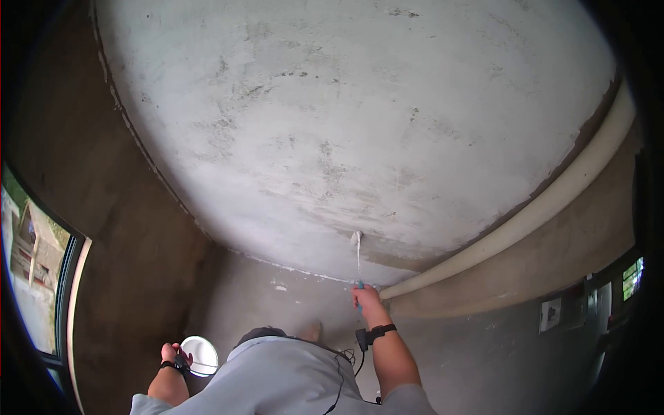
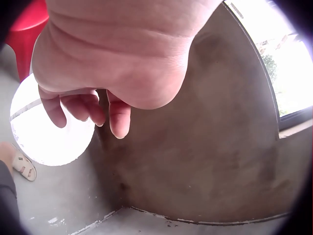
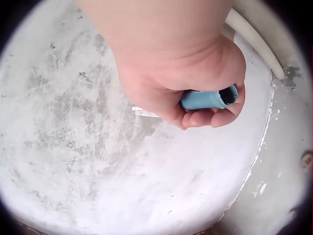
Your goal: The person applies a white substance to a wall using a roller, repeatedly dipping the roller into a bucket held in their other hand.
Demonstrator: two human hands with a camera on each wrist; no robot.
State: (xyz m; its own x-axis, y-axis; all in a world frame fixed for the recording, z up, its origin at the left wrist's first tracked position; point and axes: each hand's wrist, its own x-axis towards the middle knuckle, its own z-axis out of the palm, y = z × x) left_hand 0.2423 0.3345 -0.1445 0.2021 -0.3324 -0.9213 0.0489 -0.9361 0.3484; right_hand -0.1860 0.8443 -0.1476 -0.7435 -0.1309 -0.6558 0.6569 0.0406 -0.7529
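Note:
My right hand [image 1: 366,299] grips the blue handle [image 3: 205,99] of a paint roller, its hollow butt end showing in the right wrist view. From the handle a thin white-coated rod [image 1: 359,263] runs up to the roller's white head [image 1: 356,237], which lies against the wall [image 1: 387,138]. That wall carries patchy white coating with grey showing through. Down at the left, my left hand [image 1: 171,353] holds a round white bucket [image 1: 198,356] at its rim. In the left wrist view its curled fingers [image 2: 56,112] overlap the bucket, whose inside looks bright white.
A thick cream pipe [image 1: 539,211] slants along the wall's right side. To the left stand a bare brown wall [image 1: 138,277] and a window [image 1: 41,270]. Grey floor [image 1: 263,294] has white splashes. A red plastic stool [image 2: 27,29] appears near the bucket.

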